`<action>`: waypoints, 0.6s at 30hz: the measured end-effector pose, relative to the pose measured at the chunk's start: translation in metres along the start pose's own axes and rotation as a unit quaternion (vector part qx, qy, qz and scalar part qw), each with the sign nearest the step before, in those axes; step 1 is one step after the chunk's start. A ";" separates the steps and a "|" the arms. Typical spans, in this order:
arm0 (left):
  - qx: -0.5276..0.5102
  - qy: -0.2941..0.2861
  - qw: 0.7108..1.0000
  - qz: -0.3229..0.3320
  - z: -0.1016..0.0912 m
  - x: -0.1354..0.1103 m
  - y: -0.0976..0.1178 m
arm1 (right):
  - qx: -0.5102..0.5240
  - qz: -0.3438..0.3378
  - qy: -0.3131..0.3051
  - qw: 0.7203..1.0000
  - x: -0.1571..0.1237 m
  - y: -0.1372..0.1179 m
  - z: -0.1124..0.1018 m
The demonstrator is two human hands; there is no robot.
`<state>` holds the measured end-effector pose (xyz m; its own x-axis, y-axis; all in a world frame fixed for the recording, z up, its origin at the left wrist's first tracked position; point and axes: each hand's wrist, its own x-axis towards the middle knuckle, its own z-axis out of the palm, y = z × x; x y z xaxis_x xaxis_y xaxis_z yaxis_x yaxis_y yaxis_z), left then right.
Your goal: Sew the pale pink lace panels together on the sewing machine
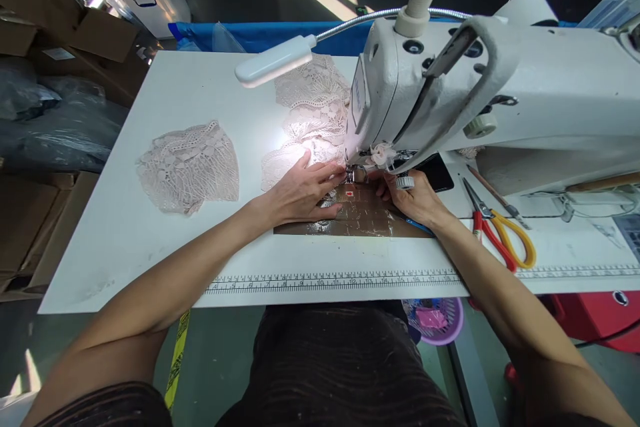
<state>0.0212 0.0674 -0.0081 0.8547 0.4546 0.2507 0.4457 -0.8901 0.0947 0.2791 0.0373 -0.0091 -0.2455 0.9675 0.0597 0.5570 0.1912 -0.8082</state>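
Observation:
My left hand (307, 190) lies flat with its fingers spread, its fingertips on pale pink lace fabric (313, 121) beside the presser foot (356, 175) of a sewing machine (385, 73). The lace is bunched in scalloped layers left of the needle area. To the right of the foot, my right hand (407, 197) has its fingers curled and pressed together. The machine partly covers those fingers, and what they hold, if anything, is hidden. A thin blue tool (419, 225) lies under the right wrist on a brown, shiny plate (360, 217).
A separate lace piece (193, 167) rests on the white table (120, 240) at left. Right of my hand are a black phone (437, 173) and red-and-yellow-handled scissors (500, 230). A lamp (275, 61) hangs over the lace. A printed ruler (330, 281) runs along the front edge.

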 end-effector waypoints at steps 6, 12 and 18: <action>0.010 0.006 1.000 -0.011 0.003 -0.002 0.000 | -0.074 -0.039 0.006 0.996 -0.014 -0.010 0.001; 0.011 0.004 1.000 -0.019 0.006 -0.004 0.000 | -0.101 -0.025 0.073 0.992 -0.023 -0.007 0.011; -0.012 0.006 0.999 -0.034 0.006 -0.005 0.003 | -0.102 -0.015 0.119 0.988 -0.019 -0.002 0.016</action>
<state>0.0198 0.0627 -0.0144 0.8194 0.5136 0.2545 0.4956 -0.8579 0.1355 0.2704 0.0159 -0.0179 -0.0847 0.9678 0.2370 0.7066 0.2261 -0.6705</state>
